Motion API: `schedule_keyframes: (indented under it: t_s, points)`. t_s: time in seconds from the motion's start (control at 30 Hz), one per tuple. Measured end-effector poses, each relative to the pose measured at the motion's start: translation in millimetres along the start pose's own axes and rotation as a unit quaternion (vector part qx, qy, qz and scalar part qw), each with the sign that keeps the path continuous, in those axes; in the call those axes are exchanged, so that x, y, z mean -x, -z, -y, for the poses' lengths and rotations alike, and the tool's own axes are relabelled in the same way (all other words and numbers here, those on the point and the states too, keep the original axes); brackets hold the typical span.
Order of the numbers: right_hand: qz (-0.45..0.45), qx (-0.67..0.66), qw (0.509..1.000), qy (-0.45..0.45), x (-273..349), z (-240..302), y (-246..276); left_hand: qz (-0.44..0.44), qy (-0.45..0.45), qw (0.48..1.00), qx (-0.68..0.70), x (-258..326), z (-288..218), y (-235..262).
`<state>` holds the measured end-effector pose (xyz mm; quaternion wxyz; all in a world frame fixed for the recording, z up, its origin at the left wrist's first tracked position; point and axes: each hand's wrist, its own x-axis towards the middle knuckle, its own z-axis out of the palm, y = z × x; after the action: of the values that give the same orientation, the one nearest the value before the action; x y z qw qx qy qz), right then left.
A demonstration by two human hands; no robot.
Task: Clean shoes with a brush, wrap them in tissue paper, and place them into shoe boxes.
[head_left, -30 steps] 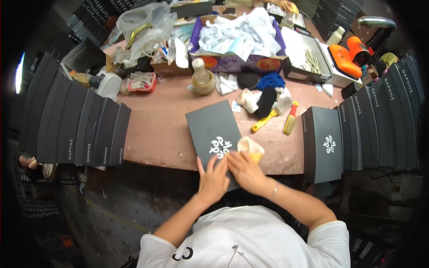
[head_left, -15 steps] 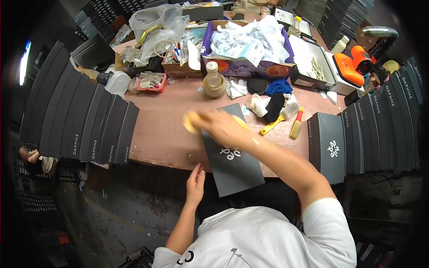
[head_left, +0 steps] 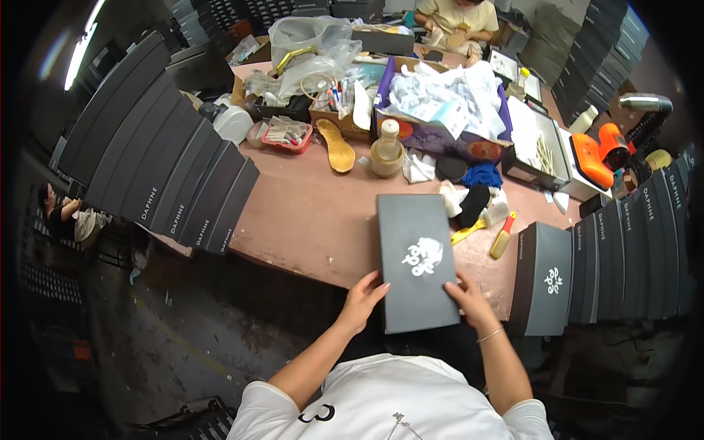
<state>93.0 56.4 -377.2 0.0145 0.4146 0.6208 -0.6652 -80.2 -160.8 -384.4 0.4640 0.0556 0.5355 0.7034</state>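
Note:
A dark grey shoe box [head_left: 400,304] with a white printed mark lies lid up at the table's front edge, its near end sticking out past the edge. My left hand [head_left: 359,302] grips its left side near the front corner, fingers partly hidden by it. On the opposite side my right hand [head_left: 471,299] holds the box, thumb near the top edge and fingertips out of sight. Farther back, a yellow-tan insole-shaped piece [head_left: 336,145] rests on the table to the left of a jar with a white-capped bottle [head_left: 387,150].
Stacks of grey shoe boxes flank the table, left [head_left: 165,165] and right [head_left: 623,253]. Right of my box lie a red-and-yellow rasp [head_left: 503,236], a yellow-handled tool [head_left: 468,232] and cloths. A purple carton [head_left: 440,143] of white paper stands behind. Another person [head_left: 466,22] sits opposite.
The yellow-tan piece has left my right hand and now lies by the jar. My right hand has drawn back to the box's right side, my left hand to its left. The box sits straighter.

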Motion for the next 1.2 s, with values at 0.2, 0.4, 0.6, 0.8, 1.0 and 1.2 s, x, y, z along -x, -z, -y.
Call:
schedule_keyframes:
  t_s: [0.2, 0.4, 0.6, 0.8, 1.0, 1.2]
  points:
    - [0.109, -0.262, 0.952, 0.115, 37.5, 87.0, 18.7, -0.031, -0.130, 0.984, -0.116, 13.5, -51.1, -26.1]
    - [0.258, 0.109, 0.913, 0.297, 56.9, 105.0, -121.3, 0.045, -0.046, 0.986, -0.154, 23.3, -125.1, 72.0]
    - [-0.157, 0.438, 0.803, 0.372, 3.4, 69.4, -52.1, -0.153, -0.254, 0.694, -0.656, -8.6, -87.8, 85.5]
    - [-0.141, 0.567, 0.766, 0.270, -73.7, 78.5, -21.7, 0.196, -0.363, 0.662, -0.625, -3.6, -33.6, -56.8]
    - [-0.091, 0.334, 0.853, 0.390, -52.9, 130.6, 42.5, -0.006, -0.394, 0.811, -0.433, -25.9, -109.8, -34.0]
    - [0.074, 0.373, 0.857, 0.347, -78.4, 155.5, 70.4, 0.125, -0.375, 0.799, -0.453, -70.5, -190.4, -94.6]
